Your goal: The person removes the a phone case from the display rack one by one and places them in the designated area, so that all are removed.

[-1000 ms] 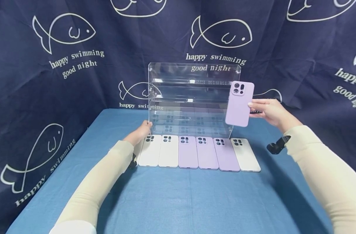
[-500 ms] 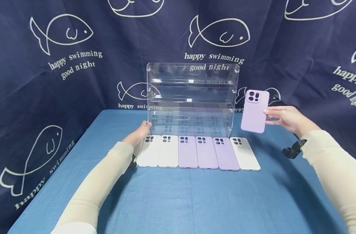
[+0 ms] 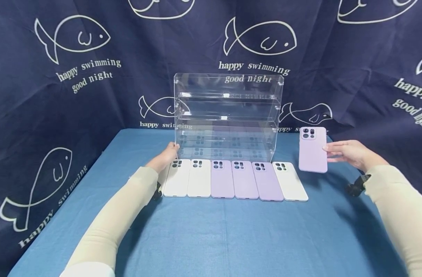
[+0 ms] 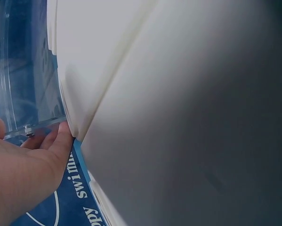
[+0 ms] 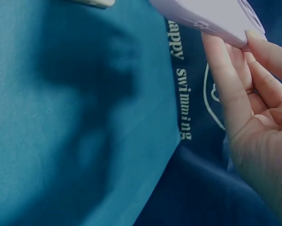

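Observation:
A lilac phone case (image 3: 313, 150) with camera cut-outs hangs upright above the table, right of the row. My right hand (image 3: 349, 152) pinches its right edge between thumb and fingers; the right wrist view shows the case (image 5: 211, 16) over the fingertips. My left hand (image 3: 166, 156) grips the lower left side of a clear acrylic tiered rack (image 3: 228, 86). The left wrist view has the thumb and fingers on either side of the panel edge (image 4: 51, 121). In front of the rack lie white phone cases (image 3: 199, 179) and lilac phone cases (image 3: 223, 180), side by side.
A blue cloth (image 3: 225, 234) covers the table. Behind it hangs a navy curtain (image 3: 145, 54) with fish drawings. The row's right end is a white case (image 3: 290, 182); its left end is partly hidden by my left wrist. Large pale surfaces (image 4: 188, 117) fill the left wrist view.
My right hand has carried the lilac phone case from in front of the rack's right side, moving right and down. The left hand stays on the rack, and the row is unchanged.

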{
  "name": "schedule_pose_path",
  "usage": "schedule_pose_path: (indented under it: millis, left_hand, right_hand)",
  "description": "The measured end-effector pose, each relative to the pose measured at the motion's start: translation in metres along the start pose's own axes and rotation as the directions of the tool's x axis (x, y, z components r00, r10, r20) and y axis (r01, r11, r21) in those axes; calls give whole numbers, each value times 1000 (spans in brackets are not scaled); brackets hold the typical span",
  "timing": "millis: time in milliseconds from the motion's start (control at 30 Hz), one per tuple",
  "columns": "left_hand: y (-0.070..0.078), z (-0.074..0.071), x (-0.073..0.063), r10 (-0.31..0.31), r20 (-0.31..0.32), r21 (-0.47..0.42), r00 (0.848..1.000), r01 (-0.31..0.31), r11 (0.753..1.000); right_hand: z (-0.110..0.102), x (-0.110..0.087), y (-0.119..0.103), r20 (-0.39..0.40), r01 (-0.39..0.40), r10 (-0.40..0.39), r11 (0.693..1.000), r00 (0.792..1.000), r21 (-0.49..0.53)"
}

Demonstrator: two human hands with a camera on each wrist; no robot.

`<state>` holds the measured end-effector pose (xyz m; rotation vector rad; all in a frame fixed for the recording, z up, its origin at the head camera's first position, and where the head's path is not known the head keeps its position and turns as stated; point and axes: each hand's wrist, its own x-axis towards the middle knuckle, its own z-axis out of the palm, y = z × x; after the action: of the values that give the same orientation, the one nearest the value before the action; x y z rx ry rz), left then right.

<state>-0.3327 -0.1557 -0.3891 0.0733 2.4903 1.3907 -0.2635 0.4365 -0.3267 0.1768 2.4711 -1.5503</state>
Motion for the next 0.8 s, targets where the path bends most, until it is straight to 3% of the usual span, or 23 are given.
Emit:
schedule_pose_path:
  millis: [167,300,533,800]
  left_hand:
    - [0,1,-2,8,-7,-3,1000,-8,1000]
    - [1,1,-4,17,-7,-3,1000,-17,1000]
    - [3,2,-2,15,-6,10,1000,-15,1000]
    - [1,1,2,8,-14,-8,1000,-9,1000]
  right_hand:
    - [-2,0,12,22,-43,45,996,999,-82]
    - [-6,1,23,66,-116,120,992,991,-54]
    - [-7,1,43,150,-244,245,969,958,-29]
    - [1,0,57,213,-298,290,955,933,3]
